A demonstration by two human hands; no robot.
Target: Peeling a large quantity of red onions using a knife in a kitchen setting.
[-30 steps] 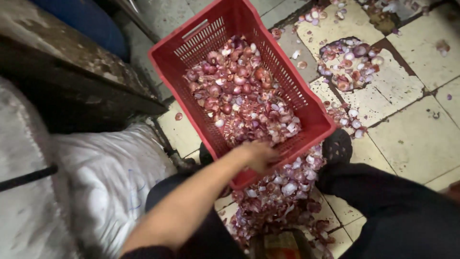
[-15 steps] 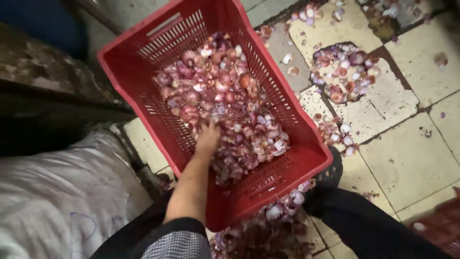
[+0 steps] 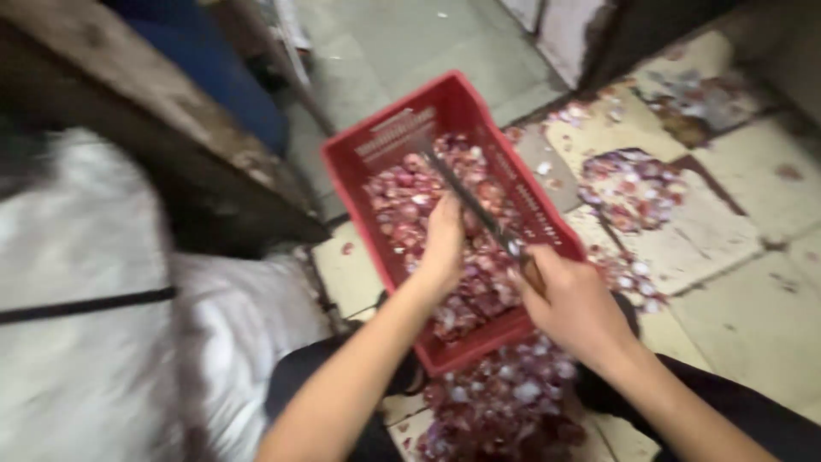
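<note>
The red crate (image 3: 453, 222) of peeled shallots (image 3: 410, 201) sits on the tiled floor (image 3: 735, 334). The right hand (image 3: 573, 304) grips a long knife (image 3: 475, 205), fingers closed; the left hand (image 3: 445, 239) curls among shallots under the blade, 1 slip from a cut.

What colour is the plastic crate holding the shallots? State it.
Red, seen best in the head view: the crate has slotted red walls around purple-pink shallots.

Heavy motion blur across the whole frame, worst on the white sack (image 3: 94, 342) at 8 o'clock. Dim, soft ambient light, no glare. Floor tiles (image 3: 753, 291) at 3 o'clock brightest; 10 and 1 o'clock corners fall into shadow.
</note>
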